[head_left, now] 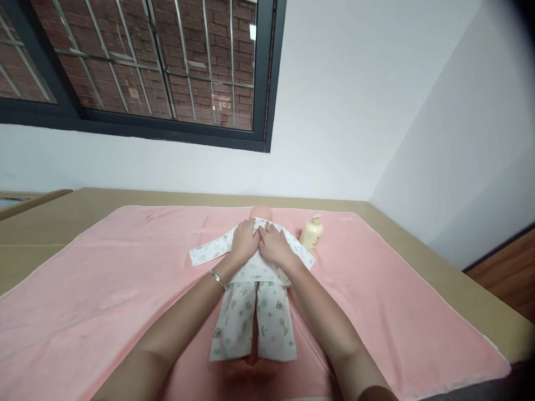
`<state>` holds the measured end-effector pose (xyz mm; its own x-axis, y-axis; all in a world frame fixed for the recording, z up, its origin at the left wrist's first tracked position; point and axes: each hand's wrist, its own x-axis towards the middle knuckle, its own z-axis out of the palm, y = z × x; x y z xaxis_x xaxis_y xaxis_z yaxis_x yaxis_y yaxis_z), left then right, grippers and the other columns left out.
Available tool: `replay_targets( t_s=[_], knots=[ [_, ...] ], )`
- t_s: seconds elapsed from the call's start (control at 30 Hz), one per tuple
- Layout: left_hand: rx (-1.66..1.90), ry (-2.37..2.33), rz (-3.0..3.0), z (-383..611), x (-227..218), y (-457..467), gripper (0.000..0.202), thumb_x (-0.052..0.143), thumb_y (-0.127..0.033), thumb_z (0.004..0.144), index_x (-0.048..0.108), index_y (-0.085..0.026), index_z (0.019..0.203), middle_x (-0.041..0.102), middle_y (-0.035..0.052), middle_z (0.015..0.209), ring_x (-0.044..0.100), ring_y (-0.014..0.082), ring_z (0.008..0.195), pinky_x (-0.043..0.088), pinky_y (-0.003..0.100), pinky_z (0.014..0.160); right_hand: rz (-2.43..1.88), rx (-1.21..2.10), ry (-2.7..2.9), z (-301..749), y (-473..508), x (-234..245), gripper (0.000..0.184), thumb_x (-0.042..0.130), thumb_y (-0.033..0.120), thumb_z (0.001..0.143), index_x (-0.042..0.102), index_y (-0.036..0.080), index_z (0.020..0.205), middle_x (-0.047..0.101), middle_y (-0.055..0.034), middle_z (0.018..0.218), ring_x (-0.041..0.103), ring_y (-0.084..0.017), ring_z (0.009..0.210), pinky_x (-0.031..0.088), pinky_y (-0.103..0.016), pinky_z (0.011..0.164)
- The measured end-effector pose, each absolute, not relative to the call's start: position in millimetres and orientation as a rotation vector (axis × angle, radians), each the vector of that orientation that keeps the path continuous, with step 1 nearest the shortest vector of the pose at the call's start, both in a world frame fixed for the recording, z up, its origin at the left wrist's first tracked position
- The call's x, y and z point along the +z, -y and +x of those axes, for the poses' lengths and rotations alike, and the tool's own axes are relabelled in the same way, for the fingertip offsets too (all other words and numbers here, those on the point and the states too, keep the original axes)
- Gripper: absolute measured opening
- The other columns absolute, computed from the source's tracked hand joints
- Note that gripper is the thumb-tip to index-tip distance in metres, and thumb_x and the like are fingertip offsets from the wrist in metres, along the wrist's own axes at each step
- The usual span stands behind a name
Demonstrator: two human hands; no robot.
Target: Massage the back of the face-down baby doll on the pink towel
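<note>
A baby doll lies on a pink blanket, its bald head point(261, 213) away from me. It wears a white printed long-sleeved top point(256, 271) and matching trousers point(276, 320), and its sleeves spread to both sides. My left hand point(245, 240) rests flat on the upper left of the top, fingers pointing toward the head. Flat on the upper right lies my right hand point(275, 244), its fingertips close to the left hand's edge. Neither hand grips anything. A silver bracelet point(218, 279) circles my left wrist. Which way the doll faces I cannot tell.
A cream pump bottle point(311, 233) stands just beyond the doll's right sleeve. The pink blanket point(376, 312) covers most of a tan surface point(418, 253). Behind it are a white wall point(326, 111) and a dark-framed barred window point(167, 131).
</note>
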<state>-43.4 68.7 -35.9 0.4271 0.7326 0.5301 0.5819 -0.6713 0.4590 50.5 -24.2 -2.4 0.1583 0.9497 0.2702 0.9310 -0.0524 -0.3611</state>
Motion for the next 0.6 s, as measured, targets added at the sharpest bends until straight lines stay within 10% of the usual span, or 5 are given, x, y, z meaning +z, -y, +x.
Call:
replay_targets(
  t_s=[0.27,0.6],
  knots=[
    [0.952,-0.588,2.084,-5.7,-16.2,6.3,0.038,0.052,-0.033,0.086,0.062,-0.021,0.121,0.063,0.0092,0.133,0.056,0.0271,0.127,0.044,0.045,0.11,-1.71,-0.119,1.511,102.0,114.7,79.5,0.056,0.042,0.046,0.097,0.045,0.02,0.147,0.047,-0.0102,0.149,0.038,-0.028,0.142,0.033,-0.046,0.116],
    [0.449,-0.608,0.796,79.5,20.2,2.7,0.043,0.038,-0.035,0.093,0.057,-0.008,0.122,0.064,0.023,0.123,0.067,0.0262,0.11,0.058,0.038,0.091,-1.999,0.277,1.527,204.4,98.3,51.6,0.063,0.04,0.007,0.083,0.045,0.013,0.146,0.034,-0.0118,0.157,0.029,-0.024,0.147,0.025,-0.045,0.122]
  ],
)
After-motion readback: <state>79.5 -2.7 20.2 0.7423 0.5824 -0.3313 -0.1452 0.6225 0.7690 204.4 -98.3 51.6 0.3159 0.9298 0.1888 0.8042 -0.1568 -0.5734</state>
